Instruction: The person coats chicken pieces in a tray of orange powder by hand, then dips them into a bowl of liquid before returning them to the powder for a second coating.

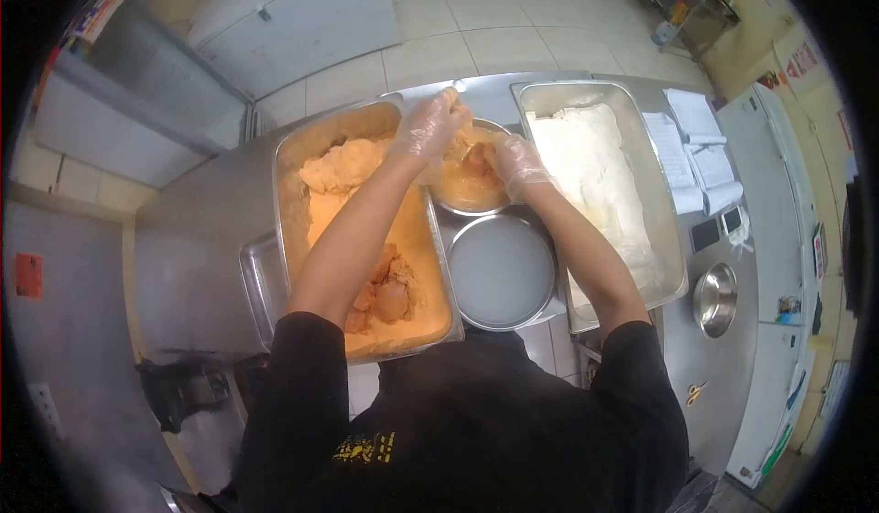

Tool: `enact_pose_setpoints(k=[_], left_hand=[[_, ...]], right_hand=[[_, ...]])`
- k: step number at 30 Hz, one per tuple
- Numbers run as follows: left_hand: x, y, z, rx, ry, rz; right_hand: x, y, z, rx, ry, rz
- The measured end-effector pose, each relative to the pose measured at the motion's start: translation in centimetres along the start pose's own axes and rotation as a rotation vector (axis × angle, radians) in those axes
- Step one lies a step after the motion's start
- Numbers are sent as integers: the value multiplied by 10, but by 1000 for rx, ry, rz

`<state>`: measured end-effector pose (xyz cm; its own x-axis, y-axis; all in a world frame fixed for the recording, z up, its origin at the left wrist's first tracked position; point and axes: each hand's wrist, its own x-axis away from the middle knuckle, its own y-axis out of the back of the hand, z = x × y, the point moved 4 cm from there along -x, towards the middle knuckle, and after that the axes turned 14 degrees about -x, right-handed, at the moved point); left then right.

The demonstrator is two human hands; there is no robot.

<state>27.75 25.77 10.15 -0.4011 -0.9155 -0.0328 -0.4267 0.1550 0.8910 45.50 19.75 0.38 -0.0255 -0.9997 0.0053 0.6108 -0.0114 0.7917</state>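
Note:
My left hand (432, 126), in a clear plastic glove, is closed above the far left rim of a round metal bowl (470, 207); what its fingers hold is too small to name. Over the bowl's right side, my gloved right hand (518, 163) is closed round a reddish-orange piece of meat (479, 161). Orange liquid fills the bowl. To the left, a deep metal tray (286, 183) holds orange powder with coated lumps and raw-looking pieces. A second deep tray (661, 183) with white powder stands at the right.
A round pan of cloudy liquid (501, 272) sits nearest me. On the right are papers (673, 151), a phone (705, 234), an empty steel bowl (715, 300) and yellow scissors (695, 393). A smaller metal tray (258, 284) lies partly under the left tray.

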Motion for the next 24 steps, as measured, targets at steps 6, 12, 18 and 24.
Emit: enact_pose_setpoints(k=[6,12,18,24], left_hand=[[-31,-72,19,-43,22,152],[-29,-99,24,-220,-30,148],[-18,-144,54,-308,-28,147],[13,-142,43,-155,192,191]], right_hand=[[-1,-11,-25,65,12,4],[7,-7,-25,131,125,-8],[11,2,-24,131,179,63],[3,11,-25,93,158,19]])
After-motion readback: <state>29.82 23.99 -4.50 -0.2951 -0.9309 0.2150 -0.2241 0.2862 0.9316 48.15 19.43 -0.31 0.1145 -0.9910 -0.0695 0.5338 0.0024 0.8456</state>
